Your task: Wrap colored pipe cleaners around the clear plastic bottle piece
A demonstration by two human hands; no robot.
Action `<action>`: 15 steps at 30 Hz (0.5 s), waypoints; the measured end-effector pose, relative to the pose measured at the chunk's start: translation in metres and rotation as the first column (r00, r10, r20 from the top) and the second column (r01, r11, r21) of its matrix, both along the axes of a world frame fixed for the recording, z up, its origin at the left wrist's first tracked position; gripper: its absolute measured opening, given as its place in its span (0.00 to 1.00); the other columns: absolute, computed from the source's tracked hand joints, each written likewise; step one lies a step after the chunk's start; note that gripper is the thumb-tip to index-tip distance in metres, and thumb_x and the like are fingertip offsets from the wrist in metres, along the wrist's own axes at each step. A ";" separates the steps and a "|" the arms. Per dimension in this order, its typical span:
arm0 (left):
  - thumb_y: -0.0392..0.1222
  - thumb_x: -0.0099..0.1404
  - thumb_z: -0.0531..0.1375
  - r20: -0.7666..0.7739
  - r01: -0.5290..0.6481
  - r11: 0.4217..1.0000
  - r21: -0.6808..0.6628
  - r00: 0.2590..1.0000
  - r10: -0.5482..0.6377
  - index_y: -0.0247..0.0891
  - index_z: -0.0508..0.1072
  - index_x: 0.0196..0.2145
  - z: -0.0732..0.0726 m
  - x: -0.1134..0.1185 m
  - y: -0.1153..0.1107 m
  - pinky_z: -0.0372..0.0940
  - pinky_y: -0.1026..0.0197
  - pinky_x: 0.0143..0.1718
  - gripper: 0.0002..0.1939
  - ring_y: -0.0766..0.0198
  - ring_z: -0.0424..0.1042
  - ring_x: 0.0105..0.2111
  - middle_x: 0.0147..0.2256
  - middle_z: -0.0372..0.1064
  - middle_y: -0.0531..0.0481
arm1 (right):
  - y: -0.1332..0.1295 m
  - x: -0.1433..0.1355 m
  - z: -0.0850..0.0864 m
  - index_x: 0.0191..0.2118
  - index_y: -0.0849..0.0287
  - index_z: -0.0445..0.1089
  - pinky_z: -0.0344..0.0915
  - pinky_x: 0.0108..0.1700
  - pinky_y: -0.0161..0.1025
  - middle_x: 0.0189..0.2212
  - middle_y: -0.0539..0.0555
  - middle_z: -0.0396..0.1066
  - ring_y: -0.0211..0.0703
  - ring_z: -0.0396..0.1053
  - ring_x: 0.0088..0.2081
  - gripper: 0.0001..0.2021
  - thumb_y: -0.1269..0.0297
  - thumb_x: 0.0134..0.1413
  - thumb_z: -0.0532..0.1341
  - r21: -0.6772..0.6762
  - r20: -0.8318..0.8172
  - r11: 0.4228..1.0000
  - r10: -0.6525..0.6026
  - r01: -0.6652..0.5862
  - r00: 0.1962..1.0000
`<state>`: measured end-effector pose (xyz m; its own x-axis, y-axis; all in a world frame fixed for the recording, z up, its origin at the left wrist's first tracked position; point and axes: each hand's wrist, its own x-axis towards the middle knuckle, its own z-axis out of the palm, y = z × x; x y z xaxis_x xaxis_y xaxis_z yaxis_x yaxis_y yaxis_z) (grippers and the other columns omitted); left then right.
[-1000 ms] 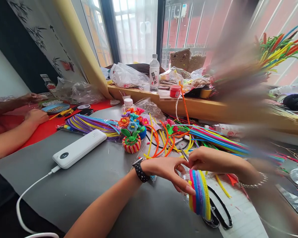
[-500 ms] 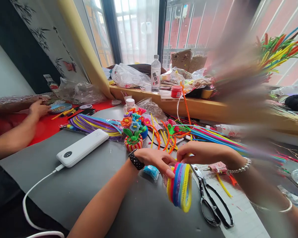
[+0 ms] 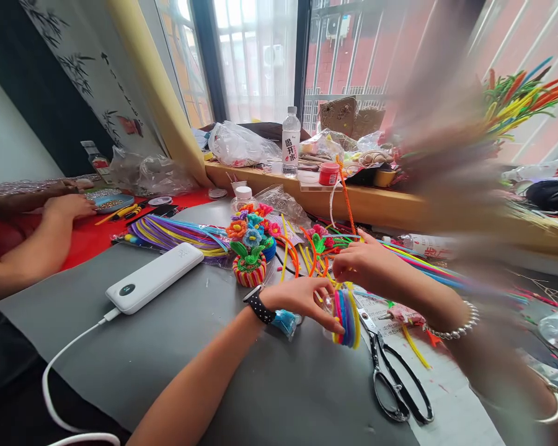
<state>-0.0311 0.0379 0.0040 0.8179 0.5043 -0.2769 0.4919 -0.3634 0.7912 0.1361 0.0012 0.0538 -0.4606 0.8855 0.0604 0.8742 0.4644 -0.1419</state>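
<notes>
My left hand grips a small clear container wrapped in bands of yellow, pink, blue and purple pipe cleaner. The container is tilted, its yellow-edged end towards the right. Just above it is my right hand, index finger raised and the other fingers curled; whether they pinch a strand is hidden. Black-handled scissors lie below my right forearm. Beyond my left wrist stands a striped pot of pipe-cleaner flowers. A blue packet sits beside my left hand.
A white power bank with a cable lies at left. Pipe-cleaner bundles spread behind it. A water bottle stands on the sill. At far left another person's hand rests by a blue tray. A blurred shape crosses the right side.
My left hand has turned the wrapped container and raised it slightly to the right. My right hand has lifted off its top edge, index finger now pointing up.
</notes>
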 end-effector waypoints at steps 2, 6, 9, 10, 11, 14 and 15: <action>0.58 0.35 0.65 0.037 -0.089 0.984 0.151 0.996 0.085 0.39 0.64 0.37 -0.005 0.004 -0.002 0.60 0.64 0.28 0.33 0.63 0.66 0.29 0.28 0.65 0.54 | 0.002 0.001 -0.002 0.27 0.60 0.68 0.41 0.55 0.52 0.25 0.46 0.68 0.33 0.63 0.32 0.06 0.72 0.49 0.55 0.068 0.038 0.997 -0.023 0.020 0.999; 0.58 0.41 0.63 0.206 -0.224 0.897 0.381 0.966 0.154 0.37 0.63 0.35 -0.017 0.010 -0.003 0.61 0.62 0.29 0.28 0.60 0.66 0.32 0.31 0.66 0.51 | -0.001 0.001 -0.003 0.30 0.60 0.68 0.40 0.56 0.49 0.28 0.47 0.69 0.34 0.64 0.33 0.08 0.74 0.51 0.53 0.194 0.088 0.979 -0.080 0.062 0.993; 0.56 0.45 0.61 0.218 -0.301 0.789 0.536 0.952 0.215 0.37 0.61 0.34 -0.021 0.013 -0.004 0.61 0.60 0.29 0.25 0.59 0.66 0.29 0.29 0.65 0.50 | -0.012 -0.001 0.000 0.32 0.59 0.69 0.47 0.54 0.44 0.28 0.49 0.69 0.36 0.65 0.34 0.09 0.75 0.50 0.53 0.289 0.106 0.950 -0.151 0.115 0.983; 0.56 0.45 0.60 0.225 -0.334 0.745 0.577 0.942 0.248 0.37 0.61 0.34 -0.021 0.014 -0.005 0.61 0.59 0.29 0.24 0.58 0.67 0.30 0.29 0.65 0.49 | -0.016 -0.002 0.000 0.31 0.59 0.69 0.51 0.50 0.42 0.28 0.50 0.69 0.37 0.65 0.33 0.08 0.74 0.50 0.53 0.317 0.109 0.938 -0.179 0.137 0.978; 0.55 0.46 0.60 0.240 -0.371 0.703 0.607 0.929 0.283 0.37 0.60 0.34 -0.021 0.015 -0.006 0.61 0.59 0.30 0.23 0.58 0.67 0.31 0.29 0.65 0.49 | -0.022 -0.004 0.001 0.30 0.59 0.69 0.55 0.45 0.40 0.27 0.50 0.69 0.38 0.65 0.31 0.08 0.73 0.50 0.53 0.343 0.111 0.925 -0.210 0.161 0.971; 0.54 0.46 0.60 0.303 -0.479 0.611 0.631 0.876 0.374 0.38 0.59 0.32 -0.019 0.016 -0.008 0.62 0.58 0.31 0.22 0.57 0.67 0.32 0.30 0.64 0.48 | -0.040 -0.008 -0.003 0.27 0.60 0.69 0.53 0.28 0.34 0.24 0.51 0.68 0.39 0.64 0.26 0.06 0.70 0.49 0.55 0.409 0.103 0.883 -0.296 0.231 0.950; 0.54 0.46 0.60 0.325 -0.512 0.589 0.625 0.857 0.400 0.38 0.58 0.32 -0.018 0.017 -0.008 0.62 0.58 0.31 0.22 0.57 0.67 0.32 0.30 0.64 0.48 | -0.046 -0.009 -0.006 0.27 0.59 0.69 0.50 0.25 0.33 0.23 0.51 0.68 0.39 0.64 0.25 0.06 0.69 0.49 0.55 0.425 0.096 0.871 -0.312 0.245 0.945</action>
<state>-0.0144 0.0295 -0.0136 0.4266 0.8187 0.3844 0.6537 -0.5728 0.4946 0.1266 -0.0451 0.0476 -0.2316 0.8927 0.3867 0.9706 0.1855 0.1532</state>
